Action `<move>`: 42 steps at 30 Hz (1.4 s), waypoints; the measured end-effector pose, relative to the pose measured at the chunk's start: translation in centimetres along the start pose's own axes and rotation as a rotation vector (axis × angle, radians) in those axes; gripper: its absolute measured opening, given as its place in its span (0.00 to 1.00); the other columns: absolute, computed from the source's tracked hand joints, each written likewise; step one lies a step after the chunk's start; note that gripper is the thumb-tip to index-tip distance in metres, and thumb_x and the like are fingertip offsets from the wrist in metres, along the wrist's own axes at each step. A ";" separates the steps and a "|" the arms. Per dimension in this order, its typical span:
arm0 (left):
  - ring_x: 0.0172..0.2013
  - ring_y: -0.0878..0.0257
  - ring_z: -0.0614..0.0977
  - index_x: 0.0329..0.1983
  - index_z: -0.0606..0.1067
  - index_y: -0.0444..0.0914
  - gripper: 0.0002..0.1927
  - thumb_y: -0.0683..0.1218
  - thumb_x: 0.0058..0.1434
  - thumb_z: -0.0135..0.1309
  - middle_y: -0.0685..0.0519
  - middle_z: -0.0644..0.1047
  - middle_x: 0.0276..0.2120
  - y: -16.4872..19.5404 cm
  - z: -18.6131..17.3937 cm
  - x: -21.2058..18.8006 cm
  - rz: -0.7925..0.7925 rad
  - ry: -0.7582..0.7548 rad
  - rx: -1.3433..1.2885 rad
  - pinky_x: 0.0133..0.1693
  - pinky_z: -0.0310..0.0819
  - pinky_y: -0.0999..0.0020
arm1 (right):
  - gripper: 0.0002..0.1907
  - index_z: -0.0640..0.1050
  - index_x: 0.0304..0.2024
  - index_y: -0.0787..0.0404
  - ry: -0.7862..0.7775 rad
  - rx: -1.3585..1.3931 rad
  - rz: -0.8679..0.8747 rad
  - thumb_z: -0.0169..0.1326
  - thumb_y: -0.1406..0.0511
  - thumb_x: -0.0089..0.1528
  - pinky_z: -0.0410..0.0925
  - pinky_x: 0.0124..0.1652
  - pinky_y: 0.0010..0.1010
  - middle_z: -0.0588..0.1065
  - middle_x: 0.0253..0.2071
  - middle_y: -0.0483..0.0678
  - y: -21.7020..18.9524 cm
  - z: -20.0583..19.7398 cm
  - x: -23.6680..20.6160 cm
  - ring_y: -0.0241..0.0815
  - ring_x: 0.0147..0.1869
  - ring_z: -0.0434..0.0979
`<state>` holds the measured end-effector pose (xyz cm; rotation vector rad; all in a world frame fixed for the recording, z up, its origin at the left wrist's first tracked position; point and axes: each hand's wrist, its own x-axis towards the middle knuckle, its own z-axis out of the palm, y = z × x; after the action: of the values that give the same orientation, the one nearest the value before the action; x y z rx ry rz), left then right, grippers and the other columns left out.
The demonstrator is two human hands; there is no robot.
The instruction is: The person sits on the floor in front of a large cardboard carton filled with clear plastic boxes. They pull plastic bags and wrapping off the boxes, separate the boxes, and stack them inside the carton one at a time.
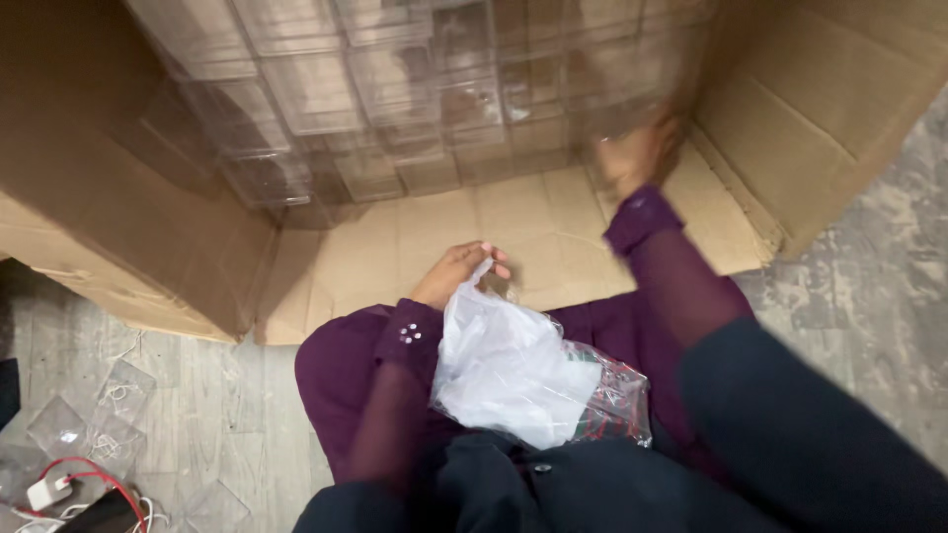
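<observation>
Fingers of left hand (456,271) pinch top of crinkled clear plastic bag (523,370) on lap, near big brown cardboard box (148,227). Right hand (637,153) reaches stacked transparent plastic cases (395,89) inside box; blurred, grip unclear. Many cases left.

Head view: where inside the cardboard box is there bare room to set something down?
Bare box floor lies between the stacked clear boxes behind and the left hand holding the plastic bag. The back is crowded with stacks, where the blurred right hand reaches.

a packing workroom: big cardboard carton (148,197) of stacked clear plastic boxes (395,89), concrete floor (869,296).
</observation>
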<state>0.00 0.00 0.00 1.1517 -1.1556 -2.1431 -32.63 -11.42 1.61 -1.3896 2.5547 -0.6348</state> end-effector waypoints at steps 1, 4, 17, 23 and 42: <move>0.26 0.67 0.76 0.49 0.76 0.35 0.17 0.51 0.74 0.42 0.50 0.82 0.39 -1.2 0.0 0.7 0.008 0.001 -0.039 0.29 0.72 0.72 | 0.70 0.43 0.76 0.62 -0.044 0.072 0.006 0.71 0.40 0.50 0.55 0.68 0.54 0.58 0.70 0.68 -0.7 0.3 -2.1 0.66 0.73 0.58; 0.36 0.66 0.83 0.50 0.75 0.33 0.16 0.50 0.75 0.43 0.50 0.83 0.43 -3.8 -0.2 2.0 0.071 -0.027 -0.116 0.39 0.78 0.72 | 0.69 0.46 0.77 0.61 -0.049 0.138 -0.063 0.70 0.40 0.50 0.60 0.67 0.52 0.66 0.67 0.65 -4.1 1.6 -5.6 0.63 0.71 0.64; 0.25 0.71 0.72 0.53 0.79 0.40 0.29 0.66 0.62 0.55 0.59 0.77 0.36 4.3 -3.1 -1.2 0.309 0.435 -0.334 0.26 0.68 0.74 | 0.70 0.48 0.75 0.62 -0.130 0.096 -0.153 0.74 0.42 0.46 0.54 0.66 0.57 0.61 0.69 0.63 0.3 0.7 -15.9 0.64 0.72 0.60; 0.25 0.56 0.80 0.58 0.74 0.44 0.34 0.66 0.54 0.58 0.42 0.77 0.31 10.6 -6.4 1.4 0.254 0.396 -0.668 0.29 0.77 0.62 | 0.75 0.44 0.74 0.64 -0.126 -0.007 -0.166 0.75 0.43 0.42 0.51 0.63 0.56 0.59 0.70 0.64 -0.5 1.8 -16.1 0.61 0.70 0.60; 0.54 0.69 0.78 0.65 0.70 0.32 0.35 0.65 0.71 0.43 0.51 0.78 0.57 1.5 0.3 1.8 0.255 0.148 -0.033 0.56 0.69 0.74 | 0.52 0.52 0.75 0.50 -0.584 0.968 -0.267 0.67 0.51 0.57 0.66 0.64 0.46 0.62 0.69 0.61 -4.2 -3.6 -16.7 0.54 0.71 0.65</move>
<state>-1.23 -1.91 0.49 1.0662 -1.1299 -1.8475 -21.42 1.53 5.73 -1.2573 1.3031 -1.0945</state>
